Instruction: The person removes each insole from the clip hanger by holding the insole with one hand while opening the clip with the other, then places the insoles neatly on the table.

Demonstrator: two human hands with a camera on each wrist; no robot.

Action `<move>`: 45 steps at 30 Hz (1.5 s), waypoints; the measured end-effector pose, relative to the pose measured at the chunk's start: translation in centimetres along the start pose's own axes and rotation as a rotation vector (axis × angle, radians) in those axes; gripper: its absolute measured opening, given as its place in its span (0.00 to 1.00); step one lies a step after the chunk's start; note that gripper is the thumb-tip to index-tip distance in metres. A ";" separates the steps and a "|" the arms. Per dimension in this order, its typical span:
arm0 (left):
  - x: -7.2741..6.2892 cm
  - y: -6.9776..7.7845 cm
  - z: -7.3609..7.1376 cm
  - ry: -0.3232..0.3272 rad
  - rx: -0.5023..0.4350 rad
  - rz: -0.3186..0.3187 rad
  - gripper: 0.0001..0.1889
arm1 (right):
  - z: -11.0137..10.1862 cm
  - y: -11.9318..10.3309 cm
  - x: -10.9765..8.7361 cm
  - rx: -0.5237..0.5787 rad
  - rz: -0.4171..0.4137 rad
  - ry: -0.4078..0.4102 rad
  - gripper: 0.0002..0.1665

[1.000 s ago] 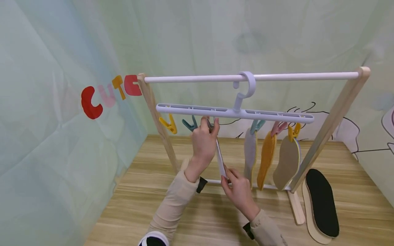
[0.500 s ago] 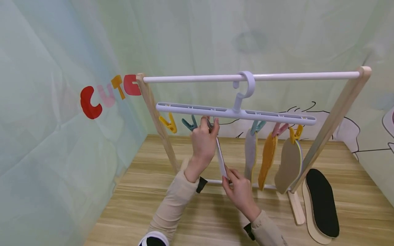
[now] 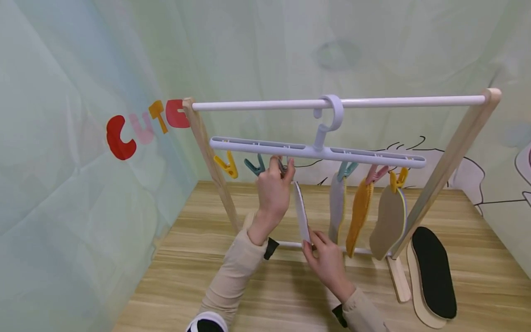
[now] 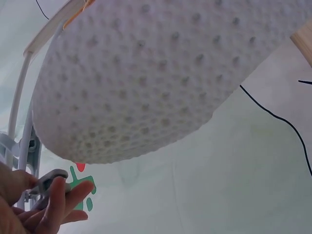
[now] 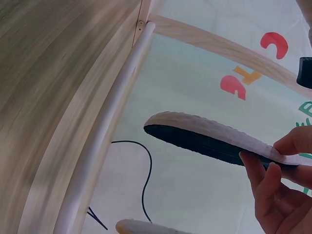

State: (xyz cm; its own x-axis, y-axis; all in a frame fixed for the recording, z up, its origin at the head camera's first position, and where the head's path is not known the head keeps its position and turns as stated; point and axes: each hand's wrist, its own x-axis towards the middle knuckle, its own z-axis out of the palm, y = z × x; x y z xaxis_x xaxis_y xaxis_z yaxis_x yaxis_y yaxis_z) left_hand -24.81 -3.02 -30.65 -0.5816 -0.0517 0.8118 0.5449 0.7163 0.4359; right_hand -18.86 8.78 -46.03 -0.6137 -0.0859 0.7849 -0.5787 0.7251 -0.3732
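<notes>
My left hand is raised under the lilac hanger, pinching a grey clip between thumb and fingers. In my right hand is an insole, gripped near its lower end and standing almost upright. One face of this insole is white and dimpled; the right wrist view shows its other face dark. Its upper end stands apart from the clip, slightly right of and below it. Left of my left hand hang a teal clip and a yellow clip, both without an insole.
Right of my hands, clips hold a grey insole, an orange insole and a beige insole. A black-and-beige pair of insoles lies on the wooden table. The rack's right post stands beside them.
The white insole's upper end has come away from beneath the left hand and shifted right. My right hand has moved slightly right with it; the left hand has hardly moved.
</notes>
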 end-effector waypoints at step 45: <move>0.4 -0.9 -0.2 -0.043 -0.139 -0.035 0.15 | -3.6 1.7 -1.3 0.010 0.009 0.108 0.06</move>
State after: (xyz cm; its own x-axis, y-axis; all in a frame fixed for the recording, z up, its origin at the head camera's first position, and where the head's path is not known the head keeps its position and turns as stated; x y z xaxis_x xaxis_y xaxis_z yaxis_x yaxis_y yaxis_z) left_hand -25.41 -3.86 -30.70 -0.6255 -0.0428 0.7790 0.6002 0.6115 0.5156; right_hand -17.11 12.61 -45.94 -0.5576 -0.0045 0.8301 -0.5793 0.7183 -0.3853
